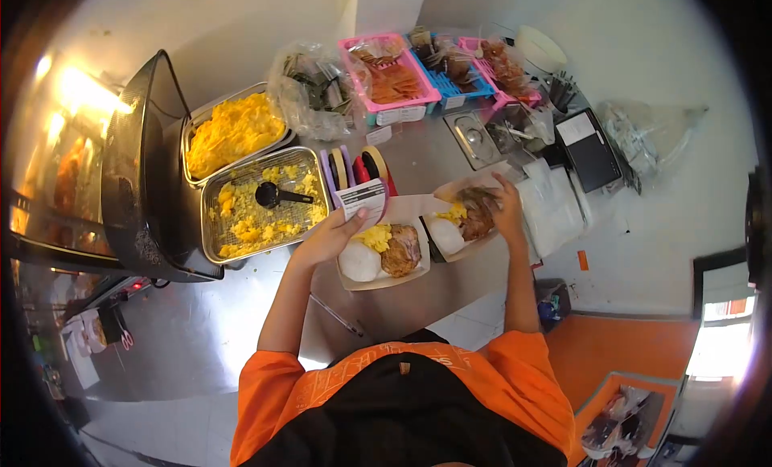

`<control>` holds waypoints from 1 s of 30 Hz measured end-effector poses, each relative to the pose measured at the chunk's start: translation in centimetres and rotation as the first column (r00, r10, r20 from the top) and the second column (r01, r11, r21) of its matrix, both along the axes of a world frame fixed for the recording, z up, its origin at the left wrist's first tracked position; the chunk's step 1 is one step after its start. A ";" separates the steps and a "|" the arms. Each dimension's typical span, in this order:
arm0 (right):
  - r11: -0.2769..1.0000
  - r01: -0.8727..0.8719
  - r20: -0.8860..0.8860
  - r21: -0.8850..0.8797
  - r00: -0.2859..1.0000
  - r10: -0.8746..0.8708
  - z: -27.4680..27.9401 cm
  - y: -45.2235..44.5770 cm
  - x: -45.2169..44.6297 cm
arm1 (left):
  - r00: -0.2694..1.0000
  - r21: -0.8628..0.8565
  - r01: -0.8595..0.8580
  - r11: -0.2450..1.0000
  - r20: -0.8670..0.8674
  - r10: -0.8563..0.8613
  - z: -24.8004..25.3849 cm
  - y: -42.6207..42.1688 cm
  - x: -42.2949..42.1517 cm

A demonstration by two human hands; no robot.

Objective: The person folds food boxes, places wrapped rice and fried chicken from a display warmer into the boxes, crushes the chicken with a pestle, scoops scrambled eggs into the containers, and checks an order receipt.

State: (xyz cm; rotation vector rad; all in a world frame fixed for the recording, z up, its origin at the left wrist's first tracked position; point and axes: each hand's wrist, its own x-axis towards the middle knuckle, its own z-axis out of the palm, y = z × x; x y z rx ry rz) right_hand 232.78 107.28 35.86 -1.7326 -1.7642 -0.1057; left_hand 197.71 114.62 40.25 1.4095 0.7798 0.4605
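Two open paper food boxes sit side by side in front of me. The left box (388,284) holds a white mound that looks like rice, yellow scrambled egg (375,237) and a browned piece of meat (401,252). The right box (447,256) holds similar food. My left hand (334,235), closed, pinches a printed paper slip (363,199) by the left box's raised lid. Over the right box, the fingers of my right hand (507,208) close on what looks like a small dark packet (478,196); its contents are unclear.
A metal tray (211,242) holds egg bits and a black scoop (272,195); a fuller egg tray (233,137) stands behind. Pink basket (351,53) and blue basket (488,87) contain bagged packets. White plastic bags (553,206) lie right. A pen (336,314) rests near me.
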 end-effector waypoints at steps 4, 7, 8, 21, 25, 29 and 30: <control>0.971 -0.090 -0.486 -0.223 0.873 -0.030 -0.7 -1.8 -5.7 | 0.998 -0.066 -0.054 0.996 0.039 0.057 0.0 -0.3 -0.4; 0.904 -0.304 -0.419 -0.302 0.894 0.161 1.3 -2.4 -11.7 | 0.998 -0.022 -0.067 0.998 0.014 0.067 0.3 -0.2 -0.8; 0.953 -0.242 -0.330 -0.181 0.928 0.173 0.1 -1.9 -13.0 | 0.997 -0.040 -0.074 0.996 0.012 0.075 0.3 -0.2 -0.9; 0.949 0.121 -0.129 0.290 0.988 -0.086 3.1 7.1 6.3 | 0.931 -0.252 -0.364 0.897 -0.067 0.359 -1.2 -2.5 -2.3; 0.979 0.205 -0.082 -0.007 0.975 -0.205 -1.1 16.2 23.1 | 0.782 -0.341 -0.522 0.782 0.175 0.598 -2.2 -4.7 -2.1; 0.882 0.381 -0.034 -0.277 0.914 -0.405 -0.8 23.1 29.3 | 0.666 -0.301 -0.625 0.720 0.276 0.693 -1.3 -7.1 0.5; 0.897 0.388 -0.027 -0.211 0.915 -0.402 -2.3 25.1 31.3 | 0.635 -0.299 -0.648 0.700 0.293 0.714 -1.1 -7.4 1.3</control>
